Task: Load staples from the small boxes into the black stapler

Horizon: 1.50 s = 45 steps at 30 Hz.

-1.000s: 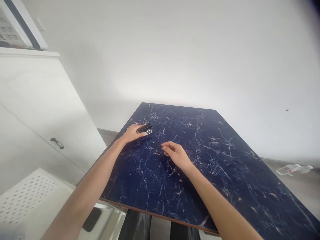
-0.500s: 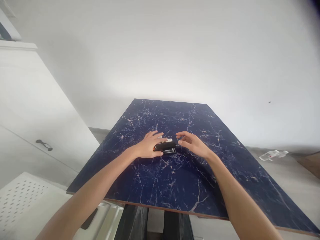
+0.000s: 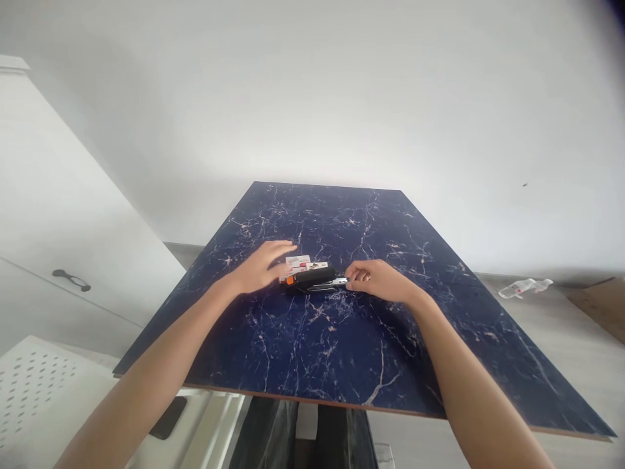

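Observation:
A black stapler (image 3: 317,280) with an orange patch at its left end lies on the dark blue marbled table (image 3: 312,352). Its silver metal part shows along the lower right side. My right hand (image 3: 374,280) has its fingers closed in a pinch at that right end, on the metal part. My left hand (image 3: 261,267) hovers at the stapler's left end, fingers apart and holding nothing. Just behind the stapler sits a small white and red box (image 3: 299,260), partly covered by it and by my left fingertips.
A white cabinet (image 3: 63,195) with a dark handle (image 3: 71,281) stands to the left. A dark phone (image 3: 168,417) lies on a pale surface below the table's front left edge. Clear plastic bottles (image 3: 522,288) and a cardboard piece (image 3: 600,306) lie on the floor at right.
My left hand has let go of the stapler and drawn back to the left. My right hand has closed on the stapler's right end. More of the white and red box shows.

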### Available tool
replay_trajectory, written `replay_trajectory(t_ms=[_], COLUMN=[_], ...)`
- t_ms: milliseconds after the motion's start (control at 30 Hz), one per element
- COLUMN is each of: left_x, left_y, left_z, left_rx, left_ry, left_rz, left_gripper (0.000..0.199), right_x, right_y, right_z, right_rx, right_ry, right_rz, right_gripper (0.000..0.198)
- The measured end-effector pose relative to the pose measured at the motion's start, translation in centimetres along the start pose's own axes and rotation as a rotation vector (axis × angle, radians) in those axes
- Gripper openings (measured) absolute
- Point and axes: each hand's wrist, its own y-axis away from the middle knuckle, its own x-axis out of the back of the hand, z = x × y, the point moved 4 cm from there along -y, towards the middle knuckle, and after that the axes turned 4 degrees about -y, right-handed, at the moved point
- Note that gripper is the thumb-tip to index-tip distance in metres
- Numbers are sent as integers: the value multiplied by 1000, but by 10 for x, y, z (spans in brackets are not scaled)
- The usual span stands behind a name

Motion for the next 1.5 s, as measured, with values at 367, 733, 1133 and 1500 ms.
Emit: replay_trajectory(t_ms=[367, 733, 1133, 1500], left_x=[6, 11, -20, -17], left_y=[2, 2, 2, -2], left_z=[-14, 31, 54, 24], left_rx=[84, 78, 67, 148], left_ry=[105, 762, 1296, 812], left_rz=[-62, 278, 75, 282], left_gripper=[40, 45, 45, 26], right_x=[13, -20, -40, -25], right_y=[5, 7, 8, 7], right_z=[3, -47, -65, -49], right_rx=[-31, 179, 253, 146], right_ry=[36, -371, -633, -637], right_rz=[37, 433, 383, 523], right_gripper=[24, 28, 28, 41])
